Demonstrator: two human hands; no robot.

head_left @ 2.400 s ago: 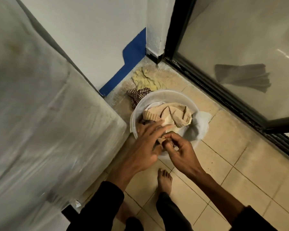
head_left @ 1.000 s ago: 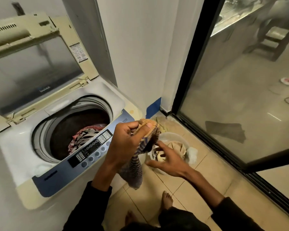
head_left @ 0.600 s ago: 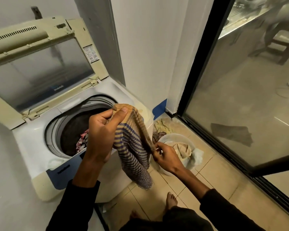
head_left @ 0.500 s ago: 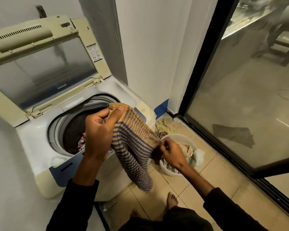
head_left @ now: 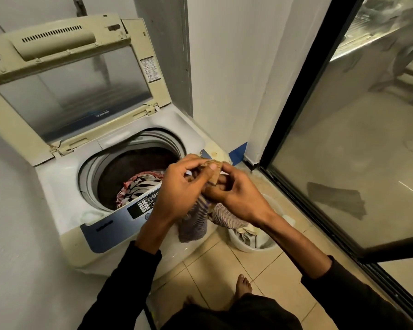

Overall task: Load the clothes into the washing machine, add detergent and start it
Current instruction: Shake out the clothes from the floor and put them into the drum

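Note:
A top-loading washing machine (head_left: pixel 64 186) stands at the left with its lid (head_left: pixel 76 79) raised. A red, white and black patterned garment (head_left: pixel 138 189) lies in the drum. My left hand (head_left: pixel 179 194) and my right hand (head_left: pixel 234 194) meet over the machine's front right corner, both gripping the top of a tan and blue striped cloth (head_left: pixel 196 222) that hangs below them. The control panel (head_left: pixel 143 206) is partly hidden by my left hand. A white basin (head_left: pixel 246 245) with more clothes sits on the floor under my right forearm.
A white wall and pillar (head_left: pixel 224 67) rise behind the machine. A black-framed glass door (head_left: pixel 343 139) runs along the right. The floor is beige tile (head_left: pixel 267 282), with my bare foot (head_left: pixel 242 285) on it. A strip of blue (head_left: pixel 238 152) marks the wall's base.
My right hand rose from the cloth's lower edge over the basin to join my left hand at its top. The cloth, spread before, now hangs bunched under both hands.

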